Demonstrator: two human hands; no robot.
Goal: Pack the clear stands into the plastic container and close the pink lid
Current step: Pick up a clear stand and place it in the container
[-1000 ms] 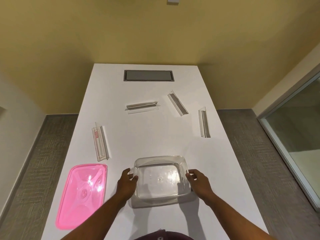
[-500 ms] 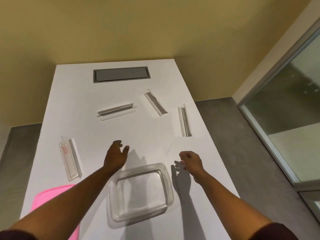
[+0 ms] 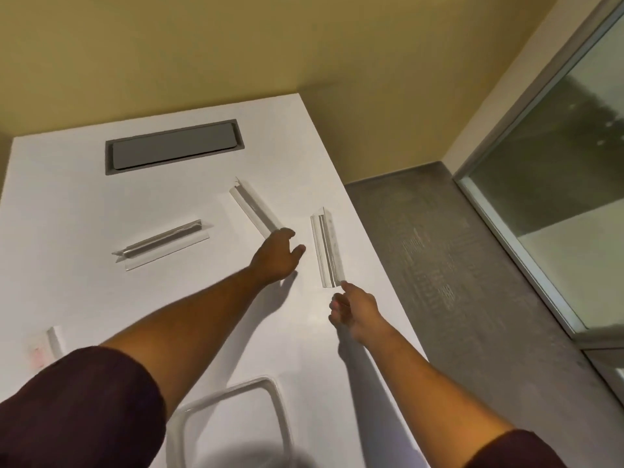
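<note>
Yellow walls (image 3: 169, 55) close in the far side of the room, with grey carpet (image 3: 439, 265) and a glass partition (image 3: 557, 163) off to the right. Most of the view is taken by a white table (image 3: 67, 214), which has a grey hatch (image 3: 172, 146) set into its far end. At the near edge, behind both wrists and well back from the fingers, sits the clear container (image 3: 277, 407), open and only partly in sight, with a blurred shadow across its bottom. Both arms reach out over the table in dark maroon sleeves (image 3: 77, 410). The left hand (image 3: 277, 255) is stretched toward the middle stand (image 3: 255, 209), which lies slanted; its fingertips are at that stand's near end, loosely bent and gripping nothing that I can see, though whether they touch it I cannot tell. The right hand (image 3: 354, 307) points at the right stand (image 3: 327, 249), forefinger straight and right at its near corner, the other fingers curled under and holding nothing. Another stand (image 3: 162, 244) lies flat well to the left of the left fingers, apart from the rest. A fourth stand (image 3: 54, 339) shows at the left edge, far behind the left fingers and half hidden by the sleeve, with a faint pink mark (image 3: 37, 352) beside it, too blurred to make out.
</note>
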